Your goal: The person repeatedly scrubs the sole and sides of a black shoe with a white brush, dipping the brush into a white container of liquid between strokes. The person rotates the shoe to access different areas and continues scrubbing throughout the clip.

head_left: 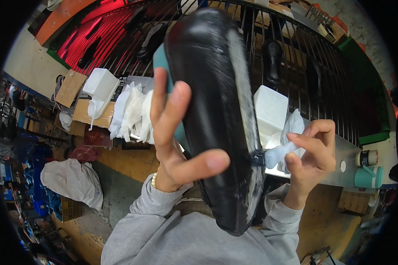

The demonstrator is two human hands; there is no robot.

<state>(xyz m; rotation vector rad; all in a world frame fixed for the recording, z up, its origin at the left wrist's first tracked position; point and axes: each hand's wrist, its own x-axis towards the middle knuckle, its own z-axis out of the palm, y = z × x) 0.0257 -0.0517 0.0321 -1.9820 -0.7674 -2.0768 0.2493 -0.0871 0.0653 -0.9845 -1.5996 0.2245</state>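
Note:
A large black leather shoe upper (208,101), apparently stretched over a teal last (160,57), stands tilted close in front of me. Along its right side, the rough underside edge shows grey and whitish scuffing. My left hand (170,145) grips the shoe from the left, with the thumb across its black surface and two fingers up the side. In my right hand (314,154) a small brush (276,155) with a pale bluish handle is pinched between thumb and fingers. The brush's dark end touches the shoe's right edge; its tip is hard to make out.
Behind the shoe stretches a rack of metal bars (292,53) bearing several dark shoes, lit red at left. White plastic containers (272,106) and crumpled white cloths (135,110) lie along its front. A teal jug (369,177) stands at right; a white sack (70,181) lies at left.

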